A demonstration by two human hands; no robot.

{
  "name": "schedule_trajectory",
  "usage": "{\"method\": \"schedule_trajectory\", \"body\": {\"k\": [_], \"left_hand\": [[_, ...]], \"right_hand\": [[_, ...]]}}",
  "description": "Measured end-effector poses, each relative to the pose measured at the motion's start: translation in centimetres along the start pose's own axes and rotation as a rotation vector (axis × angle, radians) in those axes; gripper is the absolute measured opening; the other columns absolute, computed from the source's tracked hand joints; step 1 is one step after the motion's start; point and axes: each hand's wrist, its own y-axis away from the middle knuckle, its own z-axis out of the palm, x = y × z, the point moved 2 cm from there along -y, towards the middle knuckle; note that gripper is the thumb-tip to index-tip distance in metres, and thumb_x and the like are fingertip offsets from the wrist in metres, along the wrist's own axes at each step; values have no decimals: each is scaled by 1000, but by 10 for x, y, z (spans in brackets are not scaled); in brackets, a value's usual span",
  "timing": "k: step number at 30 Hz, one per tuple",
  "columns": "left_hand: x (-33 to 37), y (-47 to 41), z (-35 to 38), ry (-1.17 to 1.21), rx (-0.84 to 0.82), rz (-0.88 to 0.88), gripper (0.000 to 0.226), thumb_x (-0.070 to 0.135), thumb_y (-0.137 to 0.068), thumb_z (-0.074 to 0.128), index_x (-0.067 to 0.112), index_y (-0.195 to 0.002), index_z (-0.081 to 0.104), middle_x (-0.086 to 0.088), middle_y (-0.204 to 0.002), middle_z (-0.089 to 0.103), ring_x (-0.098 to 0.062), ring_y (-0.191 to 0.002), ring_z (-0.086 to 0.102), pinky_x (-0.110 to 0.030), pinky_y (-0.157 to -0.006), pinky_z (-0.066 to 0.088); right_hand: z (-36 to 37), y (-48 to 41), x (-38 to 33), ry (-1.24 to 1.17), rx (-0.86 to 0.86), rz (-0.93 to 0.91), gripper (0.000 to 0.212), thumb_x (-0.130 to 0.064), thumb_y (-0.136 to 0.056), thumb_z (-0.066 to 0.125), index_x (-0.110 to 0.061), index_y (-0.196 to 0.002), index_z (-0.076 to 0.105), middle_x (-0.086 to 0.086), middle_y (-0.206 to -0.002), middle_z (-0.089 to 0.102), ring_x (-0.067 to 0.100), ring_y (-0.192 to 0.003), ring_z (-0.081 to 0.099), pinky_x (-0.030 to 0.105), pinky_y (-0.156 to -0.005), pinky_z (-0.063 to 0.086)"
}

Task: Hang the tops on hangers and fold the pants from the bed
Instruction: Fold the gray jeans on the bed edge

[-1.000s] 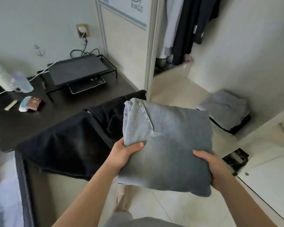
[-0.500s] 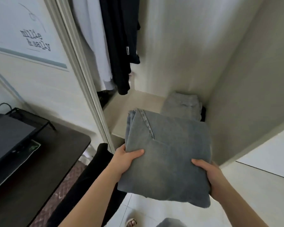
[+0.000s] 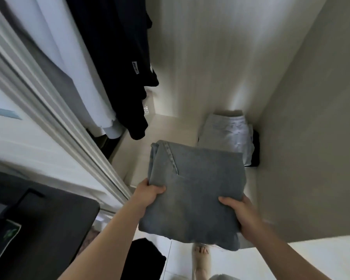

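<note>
Folded grey-blue jeans (image 3: 196, 190) are held flat in front of me at the open wardrobe. My left hand (image 3: 150, 191) grips their left edge, thumb on top. My right hand (image 3: 240, 211) grips the lower right edge, thumb on top and fingers underneath. Just beyond the jeans, a stack of folded pants (image 3: 228, 132) lies on the wardrobe floor in the back right corner, light grey on top of something black. A black top (image 3: 117, 63) and a white top (image 3: 69, 63) hang at the upper left inside the wardrobe.
The wardrobe's white door frame (image 3: 55, 110) runs diagonally on the left. A dark desk (image 3: 49, 235) stands at the lower left, with a black garment (image 3: 143, 257) hanging beside it. The wardrobe's beige side wall (image 3: 311, 138) closes the right. My foot (image 3: 200, 259) stands on the tiled floor.
I have turned from the desk toward the wardrobe and come closer. The jeans stay in both hands and now hover just before the folded stack.
</note>
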Motion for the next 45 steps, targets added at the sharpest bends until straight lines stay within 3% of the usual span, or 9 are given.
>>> {"method": "schedule_trajectory", "body": {"k": [7,12,16,20,24,27,29,33,45], "left_hand": [[11,-91,0,-312,248,64,49,7,-83,71,5,-130,57,-20,-119,68,-36,-108,64,-43,-94,52],[10,-159,-7,-545,365,71,47,13,-86,62,4,-131,52,-26,-124,63,-44,-116,59,-46,-95,50],[2,-212,-16,-588,432,74,50,16,-89,61,4,-137,47,-29,-128,60,-47,-117,57,-48,-94,49],[-25,-242,-28,-642,437,106,67,26,-93,63,11,-150,32,-26,-138,54,-45,-125,52,-48,-101,43],[-45,-227,-25,-944,472,396,85,36,-89,66,26,-157,16,-7,-162,24,-35,-147,24,-57,-114,27],[-67,-204,-19,-1147,321,582,78,52,-88,60,33,-155,24,-4,-165,15,-32,-151,14,-60,-116,22],[-85,-188,-18,-1214,207,611,73,62,-87,54,35,-151,33,-6,-165,17,-34,-151,14,-60,-118,19],[-119,-166,-16,-1391,77,553,80,68,-82,57,38,-152,32,-7,-167,13,-35,-153,8,-63,-120,14],[-99,-199,-3,-1411,177,615,61,31,-91,66,35,-149,46,-8,-162,33,-37,-149,27,-67,-116,18]], "right_hand": [[40,-101,5,78,-81,50,49,6,-79,75,-5,-125,61,12,-112,75,33,-103,71,49,-92,56],[74,-179,18,117,-106,91,49,7,-80,76,-9,-124,61,6,-109,76,23,-95,74,40,-81,60],[96,-239,37,158,-133,121,54,2,-83,75,-7,-133,56,12,-123,69,32,-111,67,53,-101,52],[104,-262,59,288,-92,131,57,-14,-91,72,-11,-141,45,8,-135,60,24,-111,61,35,-91,53],[101,-246,68,542,-29,-155,81,-21,-88,75,-19,-152,26,1,-146,46,24,-131,48,41,-107,43],[104,-220,74,970,20,-373,104,-47,-75,71,-23,-159,16,5,-165,20,29,-150,20,48,-120,23],[111,-202,81,1216,-28,-522,101,-54,-73,74,-27,-158,26,9,-168,12,35,-153,11,54,-117,20],[119,-186,100,1526,-128,-594,97,-51,-63,88,-25,-148,50,14,-164,24,45,-149,24,64,-113,28],[120,-232,102,1594,-71,-683,80,-35,-73,83,-25,-145,51,15,-162,31,46,-145,32,59,-113,34]]}}
